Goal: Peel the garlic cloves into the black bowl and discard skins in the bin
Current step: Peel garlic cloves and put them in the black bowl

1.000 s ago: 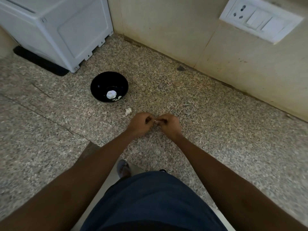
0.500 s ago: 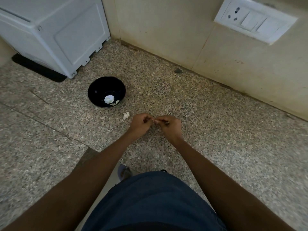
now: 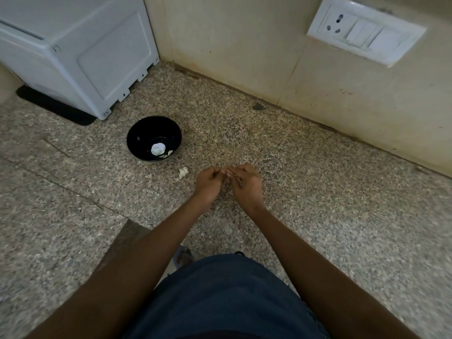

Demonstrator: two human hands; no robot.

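Both hands (image 3: 226,178) pinch a garlic clove (image 3: 224,171) (tiny) over bare countertop (image 3: 318,192), black bowl (image 3: 154,138) well left.

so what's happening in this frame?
A person stands at a speckled counter peeling garlic. Both hands, left hand and right hand, meet at the fingertips, pinching something small between them; it is too hidden to make out. The black bowl sits to the left with a white garlic piece inside. A scrap of skin lies on the counter beside the bowl. No bin is in view.
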